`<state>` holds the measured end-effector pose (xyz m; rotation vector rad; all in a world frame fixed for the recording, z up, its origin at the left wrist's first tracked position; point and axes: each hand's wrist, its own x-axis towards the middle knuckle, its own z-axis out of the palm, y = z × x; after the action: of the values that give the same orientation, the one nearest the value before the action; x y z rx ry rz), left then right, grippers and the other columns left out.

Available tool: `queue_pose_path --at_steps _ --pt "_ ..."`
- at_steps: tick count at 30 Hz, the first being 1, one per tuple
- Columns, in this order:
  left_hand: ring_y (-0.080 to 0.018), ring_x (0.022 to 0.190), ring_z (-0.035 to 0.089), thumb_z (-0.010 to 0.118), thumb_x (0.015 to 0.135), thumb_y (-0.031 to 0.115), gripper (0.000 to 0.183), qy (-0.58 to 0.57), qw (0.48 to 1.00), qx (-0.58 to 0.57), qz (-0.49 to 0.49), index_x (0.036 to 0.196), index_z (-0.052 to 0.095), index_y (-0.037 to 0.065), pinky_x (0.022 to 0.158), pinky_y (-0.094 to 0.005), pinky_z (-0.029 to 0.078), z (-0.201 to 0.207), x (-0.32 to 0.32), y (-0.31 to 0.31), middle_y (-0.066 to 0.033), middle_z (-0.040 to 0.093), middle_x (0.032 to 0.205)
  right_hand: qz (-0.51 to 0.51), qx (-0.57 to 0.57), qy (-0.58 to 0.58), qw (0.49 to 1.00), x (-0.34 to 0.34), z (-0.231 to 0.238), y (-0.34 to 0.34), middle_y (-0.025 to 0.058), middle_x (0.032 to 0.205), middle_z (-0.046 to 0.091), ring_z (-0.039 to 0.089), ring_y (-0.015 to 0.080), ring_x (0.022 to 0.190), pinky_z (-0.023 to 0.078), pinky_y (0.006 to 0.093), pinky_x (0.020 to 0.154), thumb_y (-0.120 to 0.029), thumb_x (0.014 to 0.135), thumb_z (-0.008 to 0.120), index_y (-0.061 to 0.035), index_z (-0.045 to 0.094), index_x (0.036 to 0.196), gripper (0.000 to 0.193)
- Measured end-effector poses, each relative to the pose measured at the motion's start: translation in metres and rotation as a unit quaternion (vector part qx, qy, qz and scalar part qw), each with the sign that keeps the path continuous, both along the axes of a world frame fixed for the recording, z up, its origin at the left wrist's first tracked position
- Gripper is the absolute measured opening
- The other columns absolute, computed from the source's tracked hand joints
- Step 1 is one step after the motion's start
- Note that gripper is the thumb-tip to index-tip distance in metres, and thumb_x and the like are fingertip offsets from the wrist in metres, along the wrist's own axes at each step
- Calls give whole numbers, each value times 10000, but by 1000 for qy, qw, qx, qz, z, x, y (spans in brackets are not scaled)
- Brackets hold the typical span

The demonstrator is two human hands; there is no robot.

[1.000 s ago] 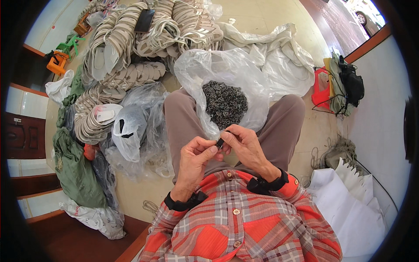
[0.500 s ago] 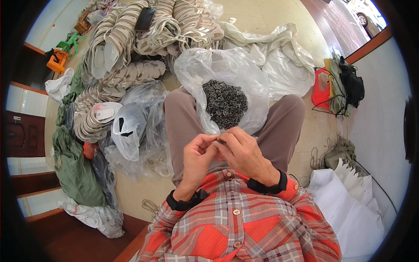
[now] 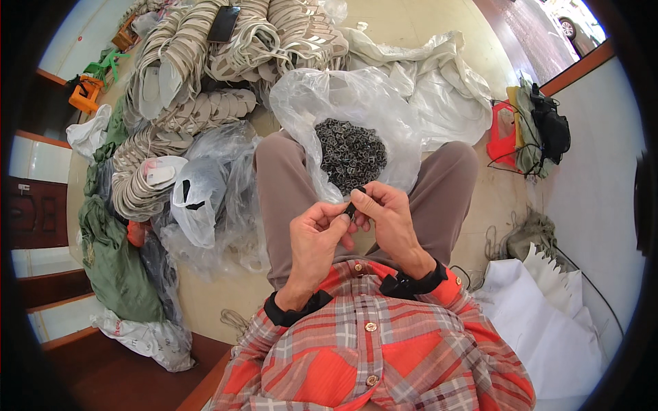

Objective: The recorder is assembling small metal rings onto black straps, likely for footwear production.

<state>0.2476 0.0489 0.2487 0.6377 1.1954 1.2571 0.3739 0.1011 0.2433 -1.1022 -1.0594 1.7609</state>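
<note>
Above my lap, both hands meet over a short black strap. My left hand pinches its lower end between thumb and fingers. Higher up, my right hand grips the strap with the thumb on top. A small shiny bit shows near the fingertips, too small to make out. Just beyond my hands, a clear plastic bag stands open between my knees. It holds a heap of small dark metal buckles.
Stacks of beige sandal uppers fill the far left, with a black phone on top. A white plastic bag with something black inside lies left of my knee. White sheeting spreads beyond the buckles; a red stool stands at right.
My right hand has turned and opened out slightly, so the black strap between my fingertips now shows. Before, my fingers hid most of it. The view has shifted a little.
</note>
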Motion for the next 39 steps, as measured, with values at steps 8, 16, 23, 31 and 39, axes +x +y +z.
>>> queue_pose_path --at_steps 8,16,23,31,39 --pt "-122 580 578 551 822 -20 133 -44 999 -23 11 939 583 -76 501 -233 484 0 -5 0 -108 619 748 49 -203 179 962 6 -12 9 43 620 577 540 106 503 413 204 462 -166 853 601 -36 573 741 175" --pt "-131 648 587 558 826 -11 139 -2 999 -38 -6 947 585 -76 526 -236 490 6 -5 -5 -113 618 787 63 -159 149 974 6 -3 7 47 640 591 558 102 522 417 200 456 -157 858 595 -26 584 751 170" --pt "-86 586 570 566 841 5 104 14 1000 -1 -4 931 578 -44 503 -205 472 6 -2 -8 -71 618 745 68 -86 104 989 8 5 5 43 650 593 549 82 533 422 199 461 -142 854 600 -19 598 751 161" --pt "-152 711 607 584 803 -20 101 -92 995 -21 -41 903 581 -23 566 -245 491 3 -12 -3 -104 622 818 78 -83 118 986 12 2 12 37 633 592 535 69 521 380 187 442 -149 841 616 -18 609 729 172" --pt "-113 671 599 603 814 6 117 -75 996 -17 -35 925 589 -27 559 -220 489 0 -10 -3 -80 628 783 85 -66 105 989 12 2 14 28 624 591 530 66 517 376 186 443 -148 837 621 -23 610 718 173"
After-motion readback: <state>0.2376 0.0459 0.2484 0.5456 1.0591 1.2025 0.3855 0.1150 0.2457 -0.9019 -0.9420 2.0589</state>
